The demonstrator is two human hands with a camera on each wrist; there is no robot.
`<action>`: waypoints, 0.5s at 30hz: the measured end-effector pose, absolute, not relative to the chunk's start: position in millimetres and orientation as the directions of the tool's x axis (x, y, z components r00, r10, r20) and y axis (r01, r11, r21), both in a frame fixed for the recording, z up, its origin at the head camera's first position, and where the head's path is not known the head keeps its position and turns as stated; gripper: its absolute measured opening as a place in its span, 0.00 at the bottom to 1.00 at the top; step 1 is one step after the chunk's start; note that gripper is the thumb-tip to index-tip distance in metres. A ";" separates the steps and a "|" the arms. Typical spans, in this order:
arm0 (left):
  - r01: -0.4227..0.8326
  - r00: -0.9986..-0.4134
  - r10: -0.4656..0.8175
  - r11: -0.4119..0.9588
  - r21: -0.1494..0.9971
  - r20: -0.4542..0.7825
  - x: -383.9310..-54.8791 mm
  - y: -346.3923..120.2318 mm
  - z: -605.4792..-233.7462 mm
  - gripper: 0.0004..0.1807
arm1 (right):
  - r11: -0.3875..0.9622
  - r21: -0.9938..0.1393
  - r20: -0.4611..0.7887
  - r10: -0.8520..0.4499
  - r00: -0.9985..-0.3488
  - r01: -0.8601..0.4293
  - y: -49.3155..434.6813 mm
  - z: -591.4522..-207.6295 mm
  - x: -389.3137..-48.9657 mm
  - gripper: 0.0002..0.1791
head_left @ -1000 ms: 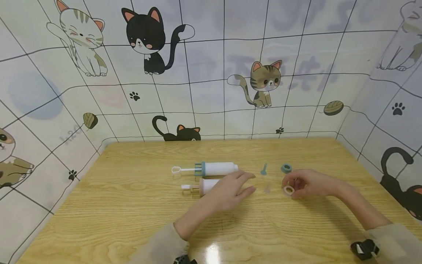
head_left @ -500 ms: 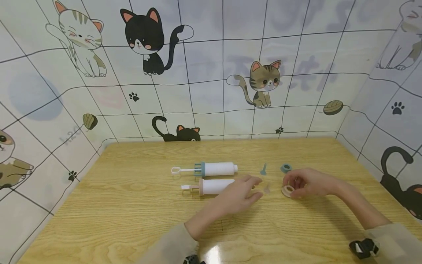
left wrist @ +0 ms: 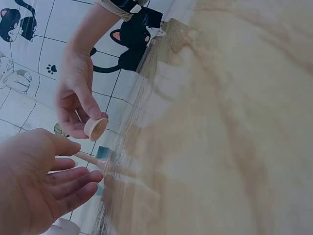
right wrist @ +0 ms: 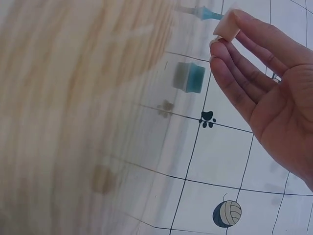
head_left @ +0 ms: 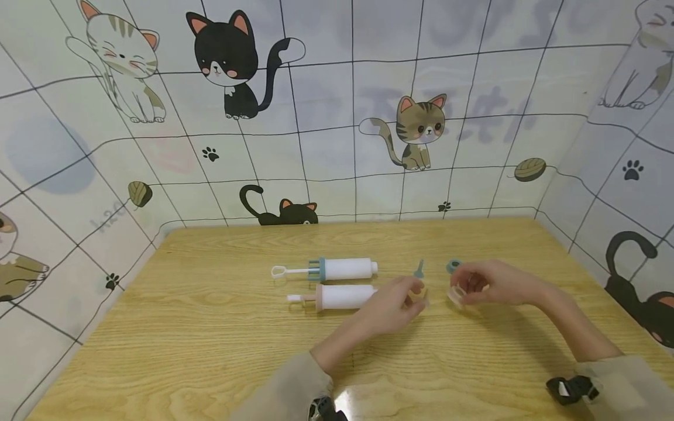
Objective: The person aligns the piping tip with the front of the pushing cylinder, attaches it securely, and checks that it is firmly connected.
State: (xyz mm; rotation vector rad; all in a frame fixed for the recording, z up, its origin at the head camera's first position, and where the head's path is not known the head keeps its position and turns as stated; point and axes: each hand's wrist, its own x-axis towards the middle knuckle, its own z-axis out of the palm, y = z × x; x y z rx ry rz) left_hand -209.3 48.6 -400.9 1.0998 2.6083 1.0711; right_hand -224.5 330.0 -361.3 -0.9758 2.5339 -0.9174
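Observation:
My right hand (head_left: 492,283) pinches a pale pink ring-shaped cap (left wrist: 95,128) between thumb and fingers, tilted just over the table. In the head view my left hand (head_left: 392,304) is beside a small pale pink nozzle (head_left: 426,298), partly hidden by its fingers. The left wrist view shows that nozzle with its thin stem near the left fingertips; the fingers are loosely extended and no grip shows. Behind the left hand lie two white-barrelled syringes, one with a blue-green collar (head_left: 347,269) and one with a pink collar (head_left: 344,297).
A blue-green nozzle (head_left: 419,270) stands beyond the left fingertips. Behind the right hand sits a blue-green ring cap (head_left: 453,266), partly covered by it. The wooden table (head_left: 210,351) ends at a wall sheet (head_left: 326,158) printed with cats.
My left hand has moved right to the pink nozzle, its fingers closing in around it. The right hand stays in place while its pink cap turns more on edge.

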 end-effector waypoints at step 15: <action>0.564 -0.798 0.563 0.574 0.594 0.213 -214.5 70.7 -405.7 0.10 | 0.538 -0.648 0.082 -0.655 -0.751 -0.539 325.5 -353.5 -226.7 0.13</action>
